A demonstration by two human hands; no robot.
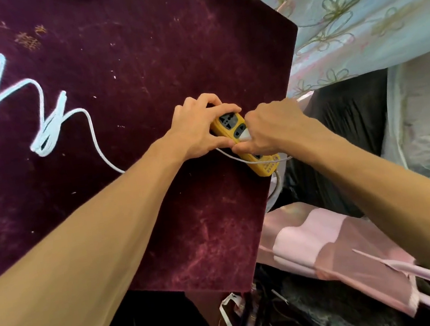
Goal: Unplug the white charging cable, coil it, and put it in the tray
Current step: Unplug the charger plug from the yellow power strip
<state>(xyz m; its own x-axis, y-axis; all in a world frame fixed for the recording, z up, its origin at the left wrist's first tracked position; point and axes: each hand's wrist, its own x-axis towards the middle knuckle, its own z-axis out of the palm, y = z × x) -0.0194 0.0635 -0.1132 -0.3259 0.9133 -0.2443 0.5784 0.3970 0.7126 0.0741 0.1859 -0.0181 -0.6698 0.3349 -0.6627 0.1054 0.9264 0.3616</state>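
At table's edge: left hand (197,129) pins yellow plastic power strip (234,129), right hand (273,129) pinches white charger plug (244,135) — best pulled straight out, strip braced.

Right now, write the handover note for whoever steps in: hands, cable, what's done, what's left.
Left hand: pressed on the far end of the yellow power strip, bracing it at the table's right edge.
Right hand: grip closed on the white charger plug, which sits in a socket.
White charging cable: trails left across the maroon tablecloth in loose loops; its connector end lies far left.
Tray: not in view.
Done: strip braced, plug gripped.
Left: pull plug, coil cable, find tray, put it in.
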